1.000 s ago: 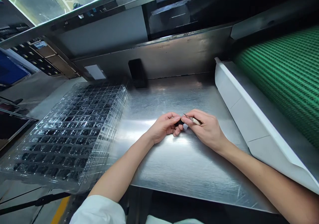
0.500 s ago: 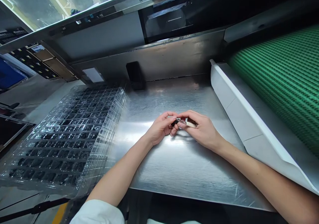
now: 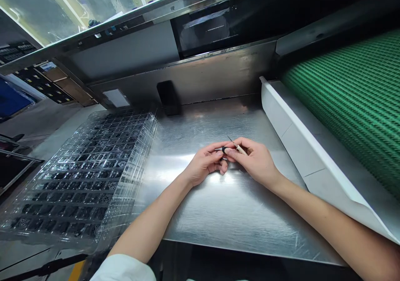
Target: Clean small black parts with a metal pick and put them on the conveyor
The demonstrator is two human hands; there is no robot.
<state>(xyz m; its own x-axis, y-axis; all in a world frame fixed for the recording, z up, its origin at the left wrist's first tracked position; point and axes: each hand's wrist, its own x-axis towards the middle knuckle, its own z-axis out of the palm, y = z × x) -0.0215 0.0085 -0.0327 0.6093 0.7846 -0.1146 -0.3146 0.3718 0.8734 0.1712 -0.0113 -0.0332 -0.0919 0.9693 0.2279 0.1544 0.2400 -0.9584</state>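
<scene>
Both hands meet over the middle of the steel worktable (image 3: 218,206). My left hand (image 3: 206,163) pinches a small black part (image 3: 224,149) between thumb and fingertips. My right hand (image 3: 254,161) is closed round a thin pointed tool (image 3: 237,146) with a pale handle; its metal tip sticks up and left, just above the black part. The fingertips of the two hands touch around the part, which is mostly hidden by them.
A stack of clear plastic trays (image 3: 90,172) holding several small black parts lies at the left. A white sloped guard (image 3: 300,143) and a green ribbed conveyor belt (image 3: 353,97) run along the right. A black block (image 3: 168,97) stands at the back wall.
The hands have stayed together at the table's middle. The tool's tip now points up past the fingers, and the fingers have shifted slightly round the black part.
</scene>
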